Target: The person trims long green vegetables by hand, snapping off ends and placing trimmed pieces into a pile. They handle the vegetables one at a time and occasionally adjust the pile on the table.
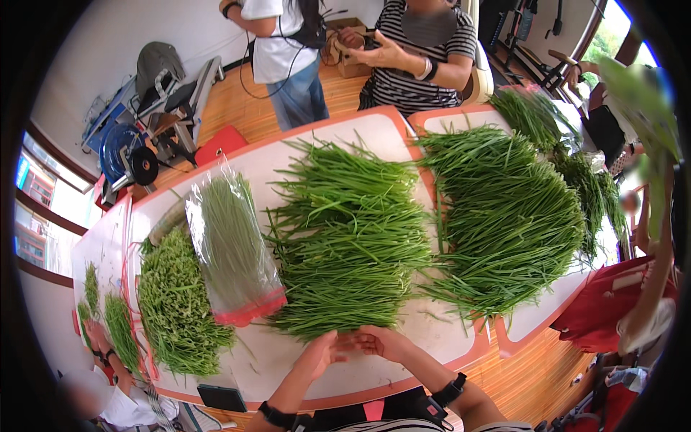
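At the near side of the white table [288, 367], your left hand [322, 354] and right hand [385, 343] meet almost fingertip to fingertip, just below the lower edge of the middle heap [345, 245] of long green stems. Your fingers are loosely bent and relaxed, with nothing visible in either grasp; whether they touch the lowest stems, you cannot tell from this angle. You wear a black band on each wrist.

The heap lies straight ahead of you, its stems running mostly crosswise. To its right, across the seam between two orange-edged tabletops, is a second big heap [515, 216], darker green and just as thickly stacked. On your left, a clear plastic bag [232, 237] of stems lies aslant (its red end points toward you), between the middle heap and a pile of paler, knobbly-tipped greens [173, 309]. Below that pile, by the table edge, you have a flat dark tablet-like object [221, 397].

Farther left, a co-worker's hand [97, 335] is beside a small bunch [121, 331]. Across the table, a person in a striped shirt [446, 72] holds one hand raised, near another in a white top [277, 50] and jeans.
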`<act>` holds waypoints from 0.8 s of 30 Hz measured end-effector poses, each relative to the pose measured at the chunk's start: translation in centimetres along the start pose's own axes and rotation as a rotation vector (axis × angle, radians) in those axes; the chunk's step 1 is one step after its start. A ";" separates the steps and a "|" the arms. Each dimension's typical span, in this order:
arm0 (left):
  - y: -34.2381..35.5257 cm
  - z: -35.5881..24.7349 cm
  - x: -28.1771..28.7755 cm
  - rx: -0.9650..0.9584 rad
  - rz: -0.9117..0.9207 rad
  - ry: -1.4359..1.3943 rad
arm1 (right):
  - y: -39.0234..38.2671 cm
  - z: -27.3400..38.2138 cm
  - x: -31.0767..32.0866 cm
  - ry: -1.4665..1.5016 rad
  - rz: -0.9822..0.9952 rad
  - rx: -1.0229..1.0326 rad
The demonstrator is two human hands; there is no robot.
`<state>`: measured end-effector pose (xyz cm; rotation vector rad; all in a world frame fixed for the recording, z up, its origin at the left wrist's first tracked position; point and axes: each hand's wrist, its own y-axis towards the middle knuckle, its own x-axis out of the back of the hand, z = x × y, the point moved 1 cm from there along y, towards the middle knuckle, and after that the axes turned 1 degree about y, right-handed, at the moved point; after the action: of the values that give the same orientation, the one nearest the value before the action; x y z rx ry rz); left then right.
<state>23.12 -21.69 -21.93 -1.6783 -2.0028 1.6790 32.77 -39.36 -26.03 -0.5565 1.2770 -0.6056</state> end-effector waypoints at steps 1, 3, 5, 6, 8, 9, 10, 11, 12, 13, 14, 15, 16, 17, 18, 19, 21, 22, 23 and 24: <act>1.2 -0.6 -0.3 -0.046 0.001 0.004 | 0.6 0.4 -0.1 -0.043 -0.072 0.060; 2.3 -1.1 -1.2 -0.106 -0.027 0.016 | 1.1 1.1 -0.3 -0.123 -0.182 0.183; 3.3 -1.7 -1.6 -0.119 -0.034 0.003 | 1.9 2.4 0.1 -0.142 -0.191 0.174; 3.7 -1.7 -1.6 -0.128 -0.028 0.000 | 2.2 2.9 0.4 -0.126 -0.174 0.152; 4.3 -2.3 -1.8 -0.097 -0.052 0.032 | 2.1 3.8 -0.1 -0.112 -0.197 0.125; 4.5 -2.7 -2.0 -0.084 -0.066 0.046 | 1.9 4.5 -0.5 -0.118 -0.239 0.129; 5.1 -2.8 -1.8 -0.054 -0.037 0.034 | 2.5 5.2 -0.3 -0.252 -0.264 0.156; 5.4 -3.2 -2.5 -0.069 -0.055 0.034 | 3.2 6.2 0.0 -0.387 -0.289 0.186; 5.7 -3.5 -3.2 -0.085 -0.075 0.033 | 3.8 7.3 0.4 -0.471 -0.297 0.210; 6.3 -3.6 -3.5 -0.098 -0.097 0.025 | 4.6 8.3 0.8 -0.555 -0.306 0.227; 8.1 -3.1 -2.3 -0.128 -0.148 0.057 | 5.0 9.1 1.0 -0.644 -0.315 0.241; 8.9 -3.2 -2.0 -0.140 -0.199 0.135 | 5.1 9.9 1.2 -0.725 -0.312 0.225; 8.9 -3.3 -2.2 -0.150 -0.251 0.217 | 4.6 10.8 0.9 -0.802 -0.309 0.211; 8.7 -3.5 -2.2 -0.159 -0.303 0.298 | 4.2 11.6 0.6 -0.879 -0.306 0.198; 8.2 -3.3 -2.0 -0.180 -0.299 0.371 | 2.8 11.6 0.0 -0.840 -0.265 0.206; 7.5 -3.0 -1.7 -0.154 -0.288 0.415 | 2.5 11.4 0.4 -0.810 -0.196 0.253; 5.7 -2.7 -0.4 -0.093 -0.276 0.525 | 2.2 10.5 0.7 -0.906 -0.294 0.251; 4.7 -2.3 0.7 -0.039 -0.303 0.555 | 1.9 10.2 0.4 -0.928 -0.275 0.239; 3.5 -1.6 1.7 -0.039 -0.314 0.587 | 1.3 9.5 0.5 -0.947 -0.261 0.216; 2.1 -1.0 2.9 -0.039 -0.324 0.619 | 0.8 9.0 0.4 -0.967 -0.247 0.193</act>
<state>23.95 -19.26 -24.61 -1.5205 -1.8604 0.8775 41.72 -38.57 -25.03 -0.7236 0.2384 -0.5446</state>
